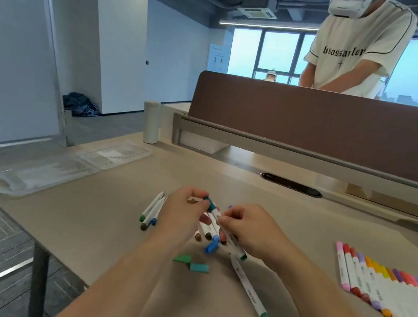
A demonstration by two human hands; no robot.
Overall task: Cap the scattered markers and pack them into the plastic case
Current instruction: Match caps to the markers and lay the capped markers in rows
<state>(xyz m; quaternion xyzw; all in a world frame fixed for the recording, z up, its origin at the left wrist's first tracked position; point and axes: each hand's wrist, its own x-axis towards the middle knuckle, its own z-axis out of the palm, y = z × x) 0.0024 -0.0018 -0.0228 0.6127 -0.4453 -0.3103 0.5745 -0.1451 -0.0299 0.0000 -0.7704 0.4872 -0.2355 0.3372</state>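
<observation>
Fingers: left hand (pixel 182 210) pinches cap (pixel 209 204), right hand (pixel 249 231) grips marker (pixel 233 242); tip hidden, possibly misaligned; skewed push could drop cap.

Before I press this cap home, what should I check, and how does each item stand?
1. Left hand grip on the teal cap: ok, pinched at the fingertips.
2. Right hand grip on the marker: ok, fingers curled round its barrel.
3. Cap lined up with the marker's tip: cannot tell, the fingers hide the joint.
4. Spare caps within reach: ok, a green cap and a second teal cap lie loose on the table, just in front of the hands.
5. Plastic case ready for packing: ok, it lies open at the far left, with no markers visible in it.
</observation>
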